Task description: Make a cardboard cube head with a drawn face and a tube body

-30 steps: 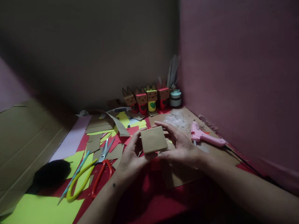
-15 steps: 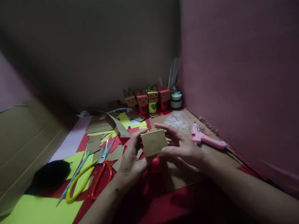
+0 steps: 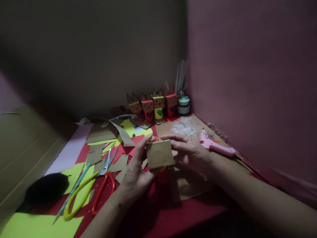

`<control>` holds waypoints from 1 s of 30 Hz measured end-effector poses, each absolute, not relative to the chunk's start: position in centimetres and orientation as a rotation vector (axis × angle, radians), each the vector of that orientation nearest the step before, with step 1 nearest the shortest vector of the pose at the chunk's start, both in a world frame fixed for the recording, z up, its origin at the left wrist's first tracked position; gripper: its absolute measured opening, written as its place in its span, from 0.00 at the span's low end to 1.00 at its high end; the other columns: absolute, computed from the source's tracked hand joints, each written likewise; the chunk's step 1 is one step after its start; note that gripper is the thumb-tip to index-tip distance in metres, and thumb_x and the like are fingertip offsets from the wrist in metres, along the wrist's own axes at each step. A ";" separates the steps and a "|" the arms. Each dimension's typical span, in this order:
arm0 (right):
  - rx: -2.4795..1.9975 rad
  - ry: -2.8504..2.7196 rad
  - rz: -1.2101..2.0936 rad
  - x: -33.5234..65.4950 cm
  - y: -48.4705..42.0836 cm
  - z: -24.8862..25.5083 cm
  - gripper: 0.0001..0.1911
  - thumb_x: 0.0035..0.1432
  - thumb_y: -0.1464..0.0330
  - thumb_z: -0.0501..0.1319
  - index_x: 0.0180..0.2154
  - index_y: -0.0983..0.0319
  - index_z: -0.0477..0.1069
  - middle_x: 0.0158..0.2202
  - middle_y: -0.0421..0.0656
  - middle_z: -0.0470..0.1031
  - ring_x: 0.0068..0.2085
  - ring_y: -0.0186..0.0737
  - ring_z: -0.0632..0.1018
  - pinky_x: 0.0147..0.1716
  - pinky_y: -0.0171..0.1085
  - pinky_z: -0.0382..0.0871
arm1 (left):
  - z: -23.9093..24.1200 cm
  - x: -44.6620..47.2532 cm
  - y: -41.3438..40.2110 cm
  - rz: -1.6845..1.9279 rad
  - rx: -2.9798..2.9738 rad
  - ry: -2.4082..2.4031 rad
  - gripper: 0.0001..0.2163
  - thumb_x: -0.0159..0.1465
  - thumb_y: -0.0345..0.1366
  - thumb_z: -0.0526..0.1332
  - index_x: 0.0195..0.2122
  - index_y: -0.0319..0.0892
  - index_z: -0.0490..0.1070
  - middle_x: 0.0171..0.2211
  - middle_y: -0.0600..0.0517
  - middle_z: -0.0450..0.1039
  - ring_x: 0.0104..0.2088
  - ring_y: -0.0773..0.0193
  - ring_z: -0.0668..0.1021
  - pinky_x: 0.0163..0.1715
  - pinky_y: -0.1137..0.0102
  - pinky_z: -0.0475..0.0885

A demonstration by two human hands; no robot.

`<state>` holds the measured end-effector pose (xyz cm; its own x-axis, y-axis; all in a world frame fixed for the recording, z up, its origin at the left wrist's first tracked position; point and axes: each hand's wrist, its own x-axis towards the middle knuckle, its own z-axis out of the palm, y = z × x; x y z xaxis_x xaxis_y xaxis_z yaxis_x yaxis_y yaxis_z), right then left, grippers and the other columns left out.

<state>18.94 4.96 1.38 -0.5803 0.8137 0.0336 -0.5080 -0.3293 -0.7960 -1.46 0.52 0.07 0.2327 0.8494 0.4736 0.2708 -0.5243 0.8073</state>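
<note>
Both my hands hold a small brown cardboard square [image 3: 159, 154] above the red work surface. My left hand [image 3: 135, 172] grips its left edge, thumb and fingers curled round it. From the other side my right hand [image 3: 192, 152] pinches the right edge, index finger stretched along the top. A red piece shows just under the cardboard, partly hidden. Two scissors, one yellow-handled [image 3: 79, 195] and one orange-handled [image 3: 102, 188], lie to the left of my left hand.
A pink glue gun [image 3: 215, 145] lies right of my hands with its cord trailing back. Several small paper figures [image 3: 151, 107] and a jar [image 3: 184, 105] stand in the corner. Cardboard and coloured paper scraps [image 3: 111, 138] litter the left; a black object [image 3: 44, 190] sits near a large cardboard sheet [image 3: 22, 148].
My hands have tilted the cardboard square slightly and lowered it a little. The view has shifted a bit to the right and down.
</note>
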 end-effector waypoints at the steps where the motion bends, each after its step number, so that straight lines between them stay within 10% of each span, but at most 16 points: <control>1: -0.479 -1.011 1.994 18.9 4.9 1.4 0.19 0.49 0.63 0.75 0.44 0.57 0.80 0.40 0.43 0.82 0.38 0.43 0.82 0.38 0.43 0.78 | 0.2 -1.5 0.5 1.270 1.957 1.043 0.39 0.61 0.30 0.68 0.68 0.63 0.52 0.63 0.48 0.65 0.55 0.54 0.76 0.52 0.60 0.75; 13: -0.560 -1.141 1.949 18.9 4.9 0.6 0.15 0.51 0.64 0.75 0.43 0.54 0.80 0.33 0.39 0.81 0.31 0.35 0.79 0.31 0.35 0.74 | 0.4 -1.2 0.6 1.207 2.510 1.217 0.34 0.62 0.25 0.63 0.66 0.59 0.57 0.65 0.44 0.51 0.67 0.44 0.61 0.58 0.50 0.70; 30: -0.548 -1.164 1.818 18.5 4.0 1.0 0.11 0.52 0.68 0.74 0.39 0.58 0.82 0.33 0.38 0.81 0.32 0.33 0.79 0.36 0.35 0.71 | -0.5 -0.8 0.7 1.225 2.687 1.282 0.35 0.63 0.24 0.64 0.68 0.56 0.55 0.62 0.42 0.55 0.62 0.47 0.67 0.57 0.56 0.73</control>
